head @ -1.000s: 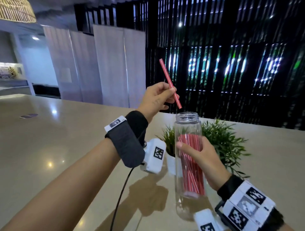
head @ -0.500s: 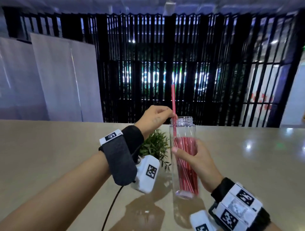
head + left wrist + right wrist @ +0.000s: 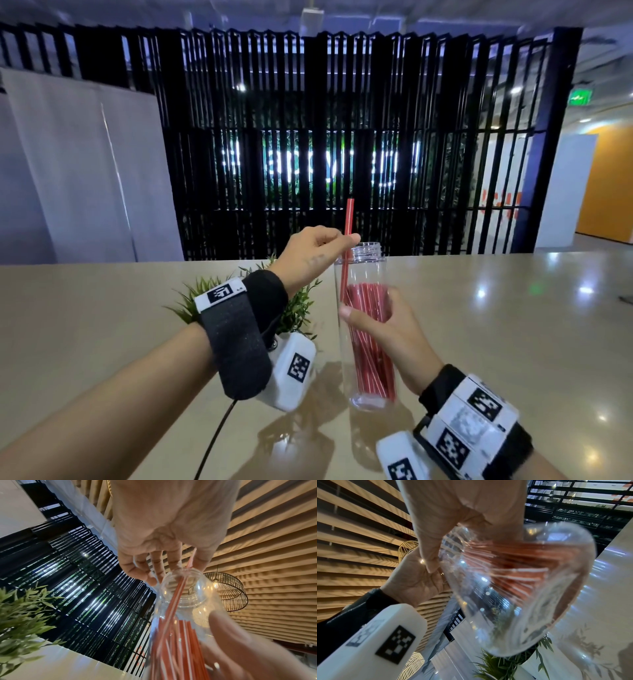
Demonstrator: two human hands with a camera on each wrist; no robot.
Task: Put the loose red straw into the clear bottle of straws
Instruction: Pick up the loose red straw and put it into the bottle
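The loose red straw [image 3: 349,219] stands nearly upright, its lower part inside the neck of the clear bottle [image 3: 363,255]. My left hand [image 3: 346,238] pinches it just above the rim; the left wrist view shows the straw [image 3: 178,591] passing through the bottle mouth [image 3: 181,574] toward the bundle. My right hand [image 3: 373,313] grips the bottle's middle, thumb in front, holding it a little above the table. Several red straws [image 3: 371,342] lean together inside the bottle [image 3: 522,574]. The fingers of my right hand [image 3: 453,534] are behind the bottle.
A small potted green plant [image 3: 205,298] stands on the beige table [image 3: 513,325] just behind my left wrist, close to the bottle's left. A black slatted screen runs along the table's far edge. A black cable hangs from my left wrist.
The straw went from tilted above the bottle to upright, and its lower end has slid down through the neck. My left hand came down to the rim. The head view turned right.
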